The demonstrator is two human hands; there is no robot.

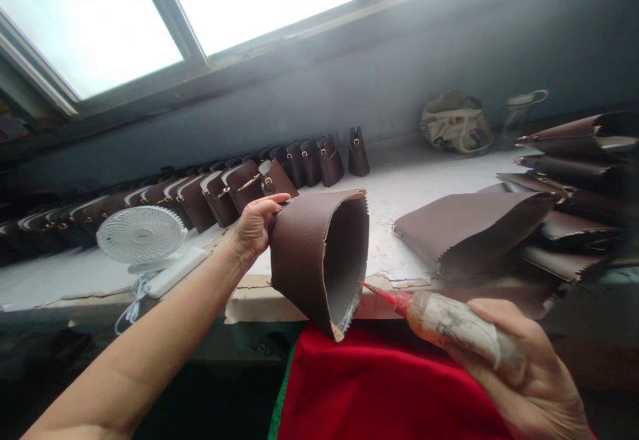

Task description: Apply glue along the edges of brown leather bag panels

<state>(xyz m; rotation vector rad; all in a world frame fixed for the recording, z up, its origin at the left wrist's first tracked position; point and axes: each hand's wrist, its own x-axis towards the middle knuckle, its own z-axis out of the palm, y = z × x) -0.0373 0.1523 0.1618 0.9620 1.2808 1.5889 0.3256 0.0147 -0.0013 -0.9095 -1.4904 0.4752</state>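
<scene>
My left hand (257, 223) grips the far end of a brown leather bag body (304, 247), held tilted above the table's front edge. Its open mouth faces right, showing a grey lining and a jagged cut rim. Whitish, shiny stuff lies along the lower part of that rim. In my right hand (524, 360) is a glue bottle (459, 327), wrapped in worn pale tape, with a pointed red nozzle. The nozzle's tip is at the rim's right side; whether it touches cannot be told. A red cloth (379, 387) covers my lap below.
Rows of brown bags (194, 200) stand along the left and back of the white-covered table (384, 194). A small white fan (142, 235) is at the left. Unfinished bag bodies (474, 223) are piled at right. Behind are a cloth bag (456, 124) and a clear bottle (516, 117).
</scene>
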